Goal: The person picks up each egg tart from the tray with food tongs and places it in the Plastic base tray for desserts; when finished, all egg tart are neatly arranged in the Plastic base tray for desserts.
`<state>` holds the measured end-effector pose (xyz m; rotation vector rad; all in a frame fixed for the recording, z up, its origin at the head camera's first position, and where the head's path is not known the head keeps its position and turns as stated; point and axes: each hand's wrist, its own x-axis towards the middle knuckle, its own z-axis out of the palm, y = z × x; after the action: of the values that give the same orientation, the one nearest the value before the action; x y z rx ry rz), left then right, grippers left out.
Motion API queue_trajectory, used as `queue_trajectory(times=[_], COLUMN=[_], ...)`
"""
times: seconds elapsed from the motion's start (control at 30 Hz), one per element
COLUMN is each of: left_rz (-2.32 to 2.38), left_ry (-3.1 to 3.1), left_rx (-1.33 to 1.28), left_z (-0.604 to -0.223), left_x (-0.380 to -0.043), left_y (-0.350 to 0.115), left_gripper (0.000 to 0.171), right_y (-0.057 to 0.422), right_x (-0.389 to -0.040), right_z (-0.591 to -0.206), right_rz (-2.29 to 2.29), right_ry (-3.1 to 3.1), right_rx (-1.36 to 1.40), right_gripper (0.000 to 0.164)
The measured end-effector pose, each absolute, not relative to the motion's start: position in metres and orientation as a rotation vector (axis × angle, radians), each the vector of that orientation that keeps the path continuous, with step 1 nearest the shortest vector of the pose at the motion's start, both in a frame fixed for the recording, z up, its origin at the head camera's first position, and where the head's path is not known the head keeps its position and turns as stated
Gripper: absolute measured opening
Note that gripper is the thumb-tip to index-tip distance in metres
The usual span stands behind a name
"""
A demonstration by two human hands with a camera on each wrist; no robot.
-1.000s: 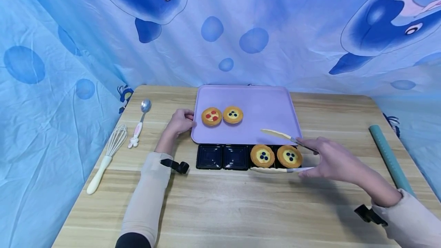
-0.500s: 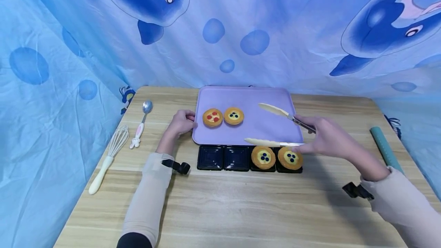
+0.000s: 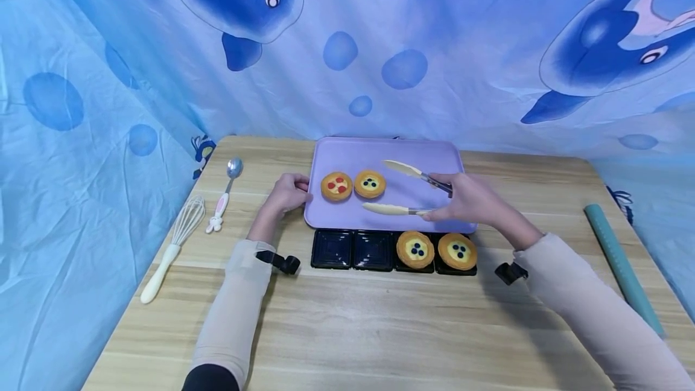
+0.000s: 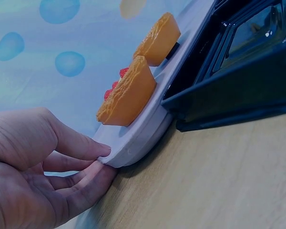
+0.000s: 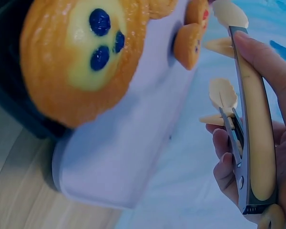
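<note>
So right hand (image 3: 472, 201) grips tongs (image 3: 404, 189), tips apart | left hand (image 3: 285, 192) pinches tray (image 3: 429, 155) edge | straddle blueberry tart (image 3: 370, 183) squarely, squeeze gently (crust looks crumbly)

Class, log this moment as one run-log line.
left hand: grips purple tray edge | right hand: holds tongs, open beside blueberry tart

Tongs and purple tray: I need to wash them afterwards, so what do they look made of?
The tongs look like brushed metal arms with matte cream tips, probably silicone or plastic. The purple tray seems smooth matte plastic with a rounded, moulded rim.
</note>
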<state>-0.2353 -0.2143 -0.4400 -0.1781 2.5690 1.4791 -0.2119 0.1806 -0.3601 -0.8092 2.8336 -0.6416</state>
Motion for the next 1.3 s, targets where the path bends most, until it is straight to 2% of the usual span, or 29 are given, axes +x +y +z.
queue_trajectory(times=[0.47, 0.9, 1.3], left_rz=[1.489, 1.487, 1.506], left_ry=[2.563, 2.56, 2.545], left_rx=[-0.187, -0.188, -0.184], left_z=[-0.44, -0.439, -0.439], left_x=[-0.233, -0.234, -0.234], left_y=[-0.215, -0.214, -0.215], left_gripper=[0.045, 0.045, 0.045], right_y=[0.162, 0.156, 0.159], right_x=[-0.235, -0.236, -0.235], right_z=[-0.38, -0.383, -0.381], right_rz=[-0.71, -0.676, -0.718], right_ry=[2.757, 2.766, 2.754], right_rx=[-0.765, -0.787, -0.806], right_gripper=[0.087, 0.077, 0.074])
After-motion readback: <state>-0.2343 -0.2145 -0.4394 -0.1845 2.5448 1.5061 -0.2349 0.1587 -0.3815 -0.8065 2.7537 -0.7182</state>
